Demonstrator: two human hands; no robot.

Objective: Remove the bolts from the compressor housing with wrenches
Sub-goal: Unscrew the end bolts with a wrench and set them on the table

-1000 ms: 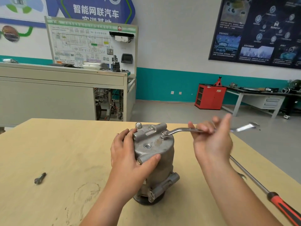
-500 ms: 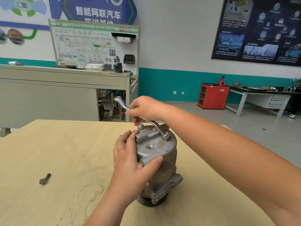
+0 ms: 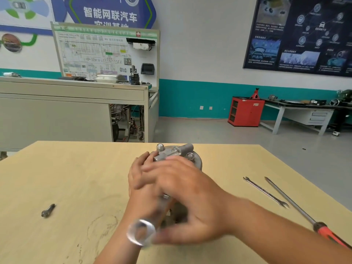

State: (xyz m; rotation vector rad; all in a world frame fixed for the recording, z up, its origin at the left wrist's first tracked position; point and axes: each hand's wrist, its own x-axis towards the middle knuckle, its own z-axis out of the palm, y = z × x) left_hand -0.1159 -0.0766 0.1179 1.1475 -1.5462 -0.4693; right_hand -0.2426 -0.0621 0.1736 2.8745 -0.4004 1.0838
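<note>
I am watching the compressor housing [image 3: 177, 151] standing upright at the middle of the table [image 3: 57, 168], the left hand [image 3: 141, 178] wrapping its fingers round its left flank while the right hand [image 3: 190, 202] is gripping the ring wrench [image 3: 142, 233] nearer to me — blur is hiding just how those fingers are lying. I am judging the cast metal body to be heavy, stiff and smooth-sided, so it is asking for a firm clasp high on the barrel, close under the bolt [image 3: 190, 155] on top — and the wrench is calling for a hold far out on its shank.
</note>
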